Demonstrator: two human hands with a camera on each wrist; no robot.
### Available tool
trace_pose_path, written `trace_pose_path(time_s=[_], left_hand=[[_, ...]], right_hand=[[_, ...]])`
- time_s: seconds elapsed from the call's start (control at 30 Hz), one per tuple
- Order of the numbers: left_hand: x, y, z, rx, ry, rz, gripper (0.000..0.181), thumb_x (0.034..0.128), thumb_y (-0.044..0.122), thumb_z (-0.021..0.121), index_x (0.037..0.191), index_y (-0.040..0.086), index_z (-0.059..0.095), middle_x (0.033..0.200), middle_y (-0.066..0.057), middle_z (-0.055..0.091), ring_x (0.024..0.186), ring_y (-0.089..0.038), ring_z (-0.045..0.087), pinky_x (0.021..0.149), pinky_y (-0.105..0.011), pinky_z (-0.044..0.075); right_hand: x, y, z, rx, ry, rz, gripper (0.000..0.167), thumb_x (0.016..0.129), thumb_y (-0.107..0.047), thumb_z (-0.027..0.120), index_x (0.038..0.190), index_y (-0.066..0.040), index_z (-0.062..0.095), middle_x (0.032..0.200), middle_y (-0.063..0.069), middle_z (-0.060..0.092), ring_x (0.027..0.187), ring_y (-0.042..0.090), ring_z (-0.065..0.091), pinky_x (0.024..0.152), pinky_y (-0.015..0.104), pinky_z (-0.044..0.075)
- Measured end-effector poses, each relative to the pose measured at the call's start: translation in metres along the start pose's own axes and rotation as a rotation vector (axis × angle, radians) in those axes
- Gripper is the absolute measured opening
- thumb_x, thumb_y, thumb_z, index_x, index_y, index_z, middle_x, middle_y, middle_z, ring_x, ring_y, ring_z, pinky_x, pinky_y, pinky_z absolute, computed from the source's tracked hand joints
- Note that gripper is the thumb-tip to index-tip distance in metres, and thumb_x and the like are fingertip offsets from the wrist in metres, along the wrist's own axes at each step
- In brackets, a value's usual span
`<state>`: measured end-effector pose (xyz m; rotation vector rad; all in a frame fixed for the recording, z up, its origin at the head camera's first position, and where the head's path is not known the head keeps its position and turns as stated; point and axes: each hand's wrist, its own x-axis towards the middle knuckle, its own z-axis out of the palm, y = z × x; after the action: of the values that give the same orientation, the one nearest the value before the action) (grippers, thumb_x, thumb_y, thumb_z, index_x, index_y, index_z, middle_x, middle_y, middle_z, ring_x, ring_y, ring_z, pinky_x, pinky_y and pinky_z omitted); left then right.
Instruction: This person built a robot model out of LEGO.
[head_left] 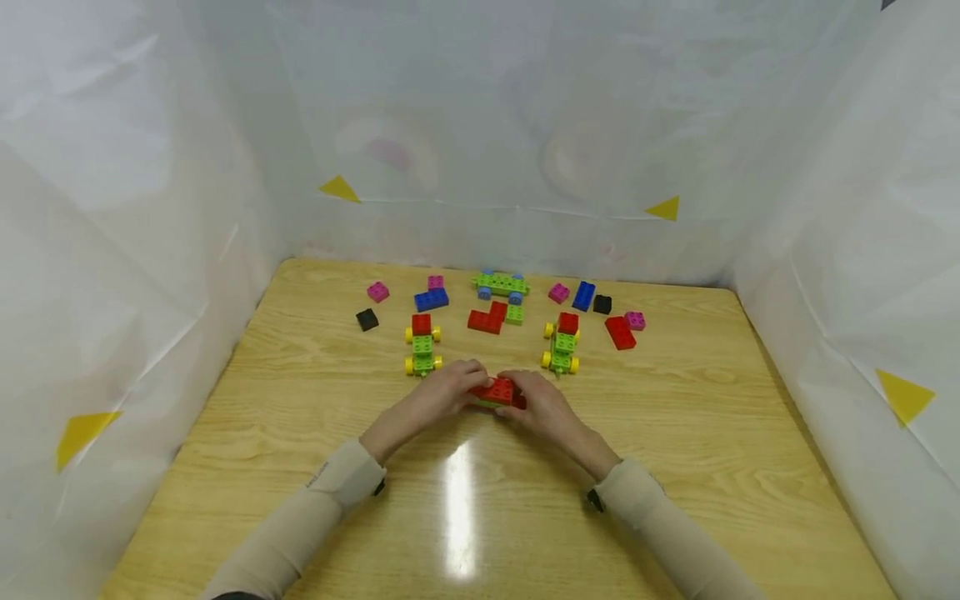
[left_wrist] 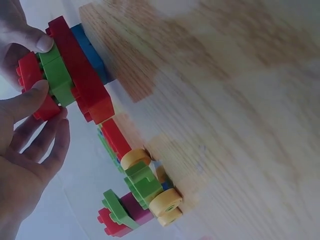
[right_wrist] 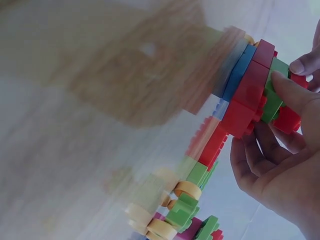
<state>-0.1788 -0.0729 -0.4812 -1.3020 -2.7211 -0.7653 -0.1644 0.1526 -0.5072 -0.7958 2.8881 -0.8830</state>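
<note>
A stack of toy building bricks stands on the table between both hands. It has a blue brick [left_wrist: 91, 52] at the bottom, a layer of red bricks [right_wrist: 246, 97], then green bricks [left_wrist: 57, 77], with a red brick [head_left: 501, 390] on top. My left hand [head_left: 444, 390] pinches the top red brick from the left, thumb on its near side. From the right, my right hand [head_left: 546, 404] holds the stack, its thumb [right_wrist: 286, 90] against the green layer and fingers curled by the red layer. The fingers partly hide the stack in the head view.
Two green wheeled vehicles with red bricks on them, one left [head_left: 422, 354] and one right [head_left: 564, 354], flank the hands. Behind lie a red brick group [head_left: 486, 321], a green blue-wheeled base [head_left: 502, 284], and loose blue [head_left: 584, 296], pink [head_left: 378, 292] and black [head_left: 367, 319] bricks.
</note>
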Motion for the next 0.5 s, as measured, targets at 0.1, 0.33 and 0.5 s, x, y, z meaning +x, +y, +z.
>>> trace_pose_path(time_s=[0.1, 0.33, 0.5], left_hand=[[0.0004, 0.0006, 0.0006, 0.010, 0.005, 0.002, 0.026, 0.0861, 0.005, 0.071, 0.111, 0.012, 0.067, 0.109, -0.002, 0.061, 0.101, -0.017, 0.060, 0.089, -0.030, 0.050], [0.0000, -0.0008, 0.0003, 0.010, -0.002, 0.017, 0.027, 0.0865, 0.005, 0.071, 0.112, 0.013, 0.067, 0.110, 0.000, 0.062, 0.102, -0.015, 0.060, 0.089, -0.028, 0.050], [0.0022, -0.0013, 0.0004, 0.013, -0.009, 0.033, 0.026, 0.0880, 0.006, 0.069, 0.113, 0.013, 0.066, 0.112, 0.000, 0.062, 0.103, -0.015, 0.060, 0.089, -0.028, 0.050]], right_hand=[[-0.0002, 0.0003, -0.0004, 0.001, 0.000, -0.008, 0.053, 0.083, -0.026, 0.078, 0.128, -0.009, 0.056, 0.121, 0.007, 0.061, 0.107, 0.021, 0.058, 0.089, 0.038, 0.050], [-0.0001, -0.0003, -0.0034, 0.027, 0.003, -0.040, 0.047, 0.086, -0.031, 0.073, 0.125, -0.009, 0.059, 0.113, 0.004, 0.066, 0.096, 0.015, 0.062, 0.081, 0.033, 0.053], [-0.0010, -0.0005, -0.0038, 0.054, 0.002, -0.046, 0.042, 0.089, -0.032, 0.070, 0.124, -0.012, 0.059, 0.106, 0.001, 0.068, 0.090, 0.012, 0.063, 0.076, 0.029, 0.053]])
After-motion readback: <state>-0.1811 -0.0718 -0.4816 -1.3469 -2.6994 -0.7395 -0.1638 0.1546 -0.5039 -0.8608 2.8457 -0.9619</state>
